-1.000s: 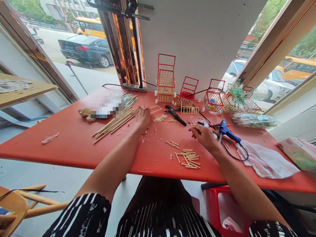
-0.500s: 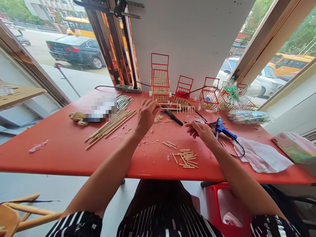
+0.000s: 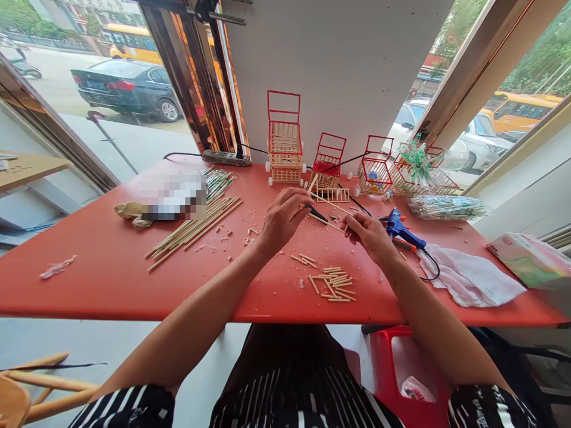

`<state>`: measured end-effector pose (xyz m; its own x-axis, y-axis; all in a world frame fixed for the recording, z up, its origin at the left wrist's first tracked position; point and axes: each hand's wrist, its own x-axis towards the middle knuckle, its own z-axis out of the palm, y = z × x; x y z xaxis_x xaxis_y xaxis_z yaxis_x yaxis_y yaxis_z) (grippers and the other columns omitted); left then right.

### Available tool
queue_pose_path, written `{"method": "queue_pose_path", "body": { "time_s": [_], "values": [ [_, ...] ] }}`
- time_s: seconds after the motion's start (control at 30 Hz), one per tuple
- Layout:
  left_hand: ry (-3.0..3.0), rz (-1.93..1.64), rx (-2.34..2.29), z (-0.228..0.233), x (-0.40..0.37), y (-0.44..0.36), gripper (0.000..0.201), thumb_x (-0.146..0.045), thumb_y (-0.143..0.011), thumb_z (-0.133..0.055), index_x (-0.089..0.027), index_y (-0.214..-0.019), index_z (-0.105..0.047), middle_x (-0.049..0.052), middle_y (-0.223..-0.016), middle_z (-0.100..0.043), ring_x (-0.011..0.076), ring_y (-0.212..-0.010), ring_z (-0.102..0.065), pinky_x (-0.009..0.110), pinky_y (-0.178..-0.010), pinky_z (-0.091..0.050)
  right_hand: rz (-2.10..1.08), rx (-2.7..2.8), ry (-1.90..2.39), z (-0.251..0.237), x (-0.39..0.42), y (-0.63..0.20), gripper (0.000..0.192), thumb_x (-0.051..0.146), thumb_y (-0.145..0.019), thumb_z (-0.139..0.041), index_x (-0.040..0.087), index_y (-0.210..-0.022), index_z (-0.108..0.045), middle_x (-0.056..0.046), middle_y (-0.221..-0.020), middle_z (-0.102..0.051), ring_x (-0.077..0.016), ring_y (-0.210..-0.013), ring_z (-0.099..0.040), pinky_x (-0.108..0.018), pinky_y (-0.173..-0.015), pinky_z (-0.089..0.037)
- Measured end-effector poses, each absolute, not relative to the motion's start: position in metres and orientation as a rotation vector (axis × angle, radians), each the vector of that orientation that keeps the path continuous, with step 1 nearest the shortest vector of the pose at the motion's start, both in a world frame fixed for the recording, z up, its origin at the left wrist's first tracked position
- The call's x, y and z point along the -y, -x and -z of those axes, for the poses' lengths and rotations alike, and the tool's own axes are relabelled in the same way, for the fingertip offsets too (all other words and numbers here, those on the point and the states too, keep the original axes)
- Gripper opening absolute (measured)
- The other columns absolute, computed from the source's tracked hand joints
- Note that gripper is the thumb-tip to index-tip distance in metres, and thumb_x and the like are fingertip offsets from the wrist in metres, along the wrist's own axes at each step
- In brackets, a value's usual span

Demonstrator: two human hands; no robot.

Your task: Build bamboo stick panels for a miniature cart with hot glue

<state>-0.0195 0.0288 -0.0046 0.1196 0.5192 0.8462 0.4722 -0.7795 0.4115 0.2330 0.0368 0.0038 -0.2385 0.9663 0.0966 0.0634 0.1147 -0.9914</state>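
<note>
Both bare forearms reach forward and converge above the middle of the work surface. The left hand (image 3: 282, 219) is raised, wrist bent slightly, fingers curled inward in a pinch. The right hand (image 3: 368, 233) sits just beside it, a little lower, fingertips gathered and pointing toward the left. Both elbows stay low, near the lap.

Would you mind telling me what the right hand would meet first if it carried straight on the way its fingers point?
Probably the left hand: the right hand points left along the thin stick frame both hold, though depth is hard to judge.
</note>
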Motion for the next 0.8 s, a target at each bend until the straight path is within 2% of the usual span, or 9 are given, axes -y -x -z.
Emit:
{"method": "queue_pose_path", "body": {
  "time_s": [0.1,0.23,0.33,0.47,0.6,0.7,0.8],
  "values": [
    [-1.906,-1.742,-1.089,0.008,-0.034,0.016,0.023,-0.022,-0.094,-0.068,-0.019,-0.116,-0.070,0.009,-0.119,-0.072,0.0175,-0.101,-0.070,0.026,-0.079,-0.060,-1.208,1.527,1.066,-0.003,-0.038,-0.234,0.063,0.078,-0.066,-0.087,0.019,-0.081,-0.071,-0.003,-0.079,-0.071,-0.0103,-0.060,-0.058,-0.022,-0.048,-0.042],
    [-1.453,-1.634,-1.039,0.012,-0.047,0.019,0.035,-0.032,-0.081,-0.078,-0.016,-0.111,-0.070,0.003,-0.089,-0.070,0.0113,-0.067,-0.062,0.021,-0.057,-0.051,-1.129,1.575,1.072,-0.001,-0.039,-0.234,0.064,0.081,-0.067,-0.085,0.020,-0.081,-0.071,-0.003,-0.076,-0.070,-0.0111,-0.059,-0.056,-0.024,-0.047,-0.043],
    [-1.305,-1.542,-1.002,0.013,-0.049,0.022,0.044,-0.042,-0.073,-0.086,-0.014,-0.104,-0.071,0.001,-0.076,-0.068,0.0094,-0.057,-0.056,0.021,-0.050,-0.043,-1.108,1.611,1.068,0.000,-0.039,-0.233,0.064,0.081,-0.069,-0.083,0.020,-0.082,-0.072,-0.003,-0.075,-0.069,-0.0110,-0.058,-0.054,-0.024,-0.046,-0.044],
    [-1.309,-1.329,-0.943,0.015,-0.047,0.021,0.050,-0.056,-0.063,-0.092,-0.014,-0.083,-0.074,0.002,-0.069,-0.068,0.0068,-0.049,-0.046,0.023,-0.045,-0.034,-1.089,1.644,1.060,0.000,-0.039,-0.232,0.064,0.081,-0.071,-0.081,0.019,-0.084,-0.073,-0.003,-0.074,-0.068,-0.0111,-0.057,-0.053,-0.025,-0.046,-0.044],
    [-1.333,-1.280,-0.928,0.020,-0.047,0.020,0.051,-0.062,-0.069,-0.089,-0.014,-0.081,-0.077,0.004,-0.070,-0.070,0.0077,-0.053,-0.049,0.022,-0.047,-0.035,-1.058,1.668,1.075,-0.001,-0.038,-0.232,0.064,0.082,-0.073,-0.080,0.019,-0.084,-0.074,-0.004,-0.075,-0.069,-0.0112,-0.058,-0.053,-0.025,-0.047,-0.045],
    [-1.340,-1.297,-0.938,0.018,-0.047,0.022,0.048,-0.060,-0.073,-0.087,-0.014,-0.076,-0.076,0.006,-0.071,-0.072,0.0086,-0.057,-0.053,0.020,-0.050,-0.037,-1.041,1.728,1.088,-0.003,-0.037,-0.231,0.062,0.080,-0.076,-0.078,0.019,-0.086,-0.074,-0.004,-0.074,-0.069,-0.0116,-0.056,-0.053,-0.026,-0.047,-0.045],
    [-1.316,-1.257,-1.005,0.011,-0.043,0.024,0.039,-0.050,-0.074,-0.087,-0.015,-0.068,-0.072,0.006,-0.066,-0.071,0.0082,-0.054,-0.052,0.020,-0.049,-0.036,-1.036,1.772,1.091,-0.003,-0.035,-0.231,0.059,0.077,-0.079,-0.077,0.019,-0.087,-0.074,-0.004,-0.074,-0.070,-0.0120,-0.055,-0.053,-0.027,-0.047,-0.045]
  ]
}}
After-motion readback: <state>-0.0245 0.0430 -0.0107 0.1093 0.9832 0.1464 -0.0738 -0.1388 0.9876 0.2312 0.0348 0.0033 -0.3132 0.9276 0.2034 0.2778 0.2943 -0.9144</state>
